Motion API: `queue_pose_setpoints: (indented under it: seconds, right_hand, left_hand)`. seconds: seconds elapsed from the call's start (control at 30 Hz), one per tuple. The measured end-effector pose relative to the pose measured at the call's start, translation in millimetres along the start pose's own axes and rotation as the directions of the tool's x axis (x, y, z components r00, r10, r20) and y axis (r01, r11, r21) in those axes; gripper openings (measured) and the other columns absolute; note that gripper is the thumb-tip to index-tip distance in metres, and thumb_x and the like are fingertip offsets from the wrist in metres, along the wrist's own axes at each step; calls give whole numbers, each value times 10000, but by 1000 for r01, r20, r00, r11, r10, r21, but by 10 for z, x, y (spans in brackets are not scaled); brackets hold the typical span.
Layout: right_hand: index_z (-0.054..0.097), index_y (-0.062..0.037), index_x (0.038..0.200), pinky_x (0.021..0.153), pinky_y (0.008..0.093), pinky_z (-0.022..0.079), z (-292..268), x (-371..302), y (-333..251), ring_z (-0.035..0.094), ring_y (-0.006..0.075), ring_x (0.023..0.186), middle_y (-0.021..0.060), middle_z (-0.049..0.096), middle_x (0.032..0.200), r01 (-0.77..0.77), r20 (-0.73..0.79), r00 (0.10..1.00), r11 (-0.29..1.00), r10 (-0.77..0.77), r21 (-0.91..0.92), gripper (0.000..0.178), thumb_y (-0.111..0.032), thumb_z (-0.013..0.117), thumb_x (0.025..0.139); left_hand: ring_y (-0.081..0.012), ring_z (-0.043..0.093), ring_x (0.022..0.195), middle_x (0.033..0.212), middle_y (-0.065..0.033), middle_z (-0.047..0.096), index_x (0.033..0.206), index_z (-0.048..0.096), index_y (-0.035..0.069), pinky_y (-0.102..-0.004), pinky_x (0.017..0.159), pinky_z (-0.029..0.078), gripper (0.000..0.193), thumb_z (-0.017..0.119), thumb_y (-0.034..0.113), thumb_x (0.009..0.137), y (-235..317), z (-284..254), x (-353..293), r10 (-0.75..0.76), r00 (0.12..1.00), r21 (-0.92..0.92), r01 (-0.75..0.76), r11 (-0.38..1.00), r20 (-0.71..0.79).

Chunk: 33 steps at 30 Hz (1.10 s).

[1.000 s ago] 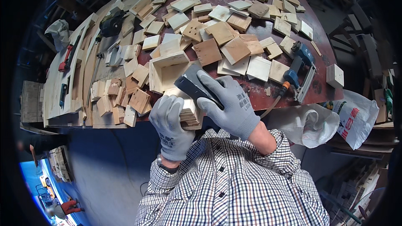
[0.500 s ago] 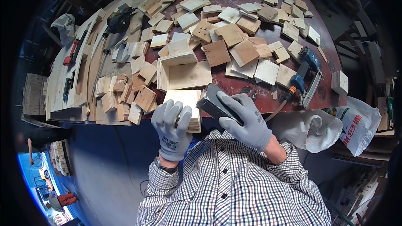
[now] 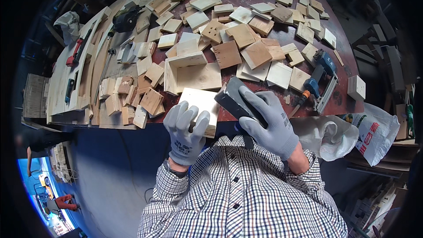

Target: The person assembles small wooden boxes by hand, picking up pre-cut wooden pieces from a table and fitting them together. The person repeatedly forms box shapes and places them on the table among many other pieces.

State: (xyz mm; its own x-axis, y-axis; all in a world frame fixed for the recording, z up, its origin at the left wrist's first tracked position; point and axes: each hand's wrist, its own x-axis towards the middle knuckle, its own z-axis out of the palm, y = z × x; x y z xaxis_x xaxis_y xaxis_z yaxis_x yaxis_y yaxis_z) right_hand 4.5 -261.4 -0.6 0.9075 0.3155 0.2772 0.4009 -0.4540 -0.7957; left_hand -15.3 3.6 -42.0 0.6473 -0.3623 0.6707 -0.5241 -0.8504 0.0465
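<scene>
My left hand (image 3: 185,127), in a grey glove, grips a pale square wooden block (image 3: 202,102) at the table's front edge. Layers show along the block's near side, and its top face is brightly lit. In my gloved right hand (image 3: 269,123) is a dark sanding block (image 3: 240,101), held at a slant. Its far left end is close to the right edge of the wooden block; whether they touch I cannot tell. Just beyond, an open-sided wooden box (image 3: 198,78) rests on the table.
Many wood pieces (image 3: 240,35) lie in heaps across the dark red table (image 3: 339,75). A blue nail gun (image 3: 324,68) with a hose lies at the right. White sacks (image 3: 339,136) hang below the right edge. Long boards and tools, including a red-handled one (image 3: 72,57), are at the left.
Both hands have shifted slightly right. The wooden block is turned a little in my left hand, and the sanding block has moved right with a steeper slant.
</scene>
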Motion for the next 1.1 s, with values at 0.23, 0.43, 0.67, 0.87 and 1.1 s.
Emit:
queue_pose_setpoints:
  seconds: [0.23, 0.43, 0.67, 0.87, 1.1]
  right_hand:
    - [531, -111, 1533, 1018, 495, 424, 274, 133, -104, 562, 395, 1142, 253, 564, 1289, 198, -107, 972, 975, -208, -98, 729, -398, 749, 900]
    - [522, -7, 1500, 1031, 491, 437, 310, 15, 72, 545, 400, 1159, 243, 568, 1309, 79, -307, 949, 996, -65, 32, 702, -243, 757, 881]
    - [564, -191, 1516, 976, 483, 429, 327, 250, -60, 561, 375, 1118, 231, 558, 1284, 203, -91, 968, 944, -234, -260, 683, -383, 752, 888]
    - [575, -74, 1478, 942, 486, 457, 180, 282, 447, 604, 374, 1043, 217, 619, 1147, -59, -310, 949, 998, 59, 7, 665, -365, 745, 905]
    - [566, -212, 1514, 973, 483, 436, 212, 160, -11, 576, 362, 1117, 214, 564, 1279, 227, -95, 959, 925, -266, -304, 710, -378, 778, 856]
  left_hand:
    - [-355, 493, 1325, 1309, -106, 509, 1380, 469, 137, -495, 1117, 417, 847, 955, 204, 690, -7, -27, 334, -153, 980, -108, 140, 984, -124]
    - [-241, 585, 1194, 1295, -129, 547, 1392, 454, 7, -380, 1050, 492, 839, 937, 134, 717, -58, -14, 369, -668, 691, -485, 700, 524, 275]
    - [-203, 607, 1157, 1250, -114, 556, 1357, 450, -22, -350, 1005, 531, 919, 980, 131, 622, 25, 134, 306, -623, 652, -580, 730, 362, 432]
    - [-197, 626, 1179, 1281, -119, 607, 1381, 440, -14, -342, 1032, 536, 831, 905, 29, 694, 134, -73, 566, -581, 494, -675, 725, -136, 647]
    - [-214, 645, 1175, 1351, -126, 584, 1455, 401, -4, -329, 996, 577, 784, 817, -60, 792, 42, 48, 429, -577, 566, -644, 760, 89, 589]
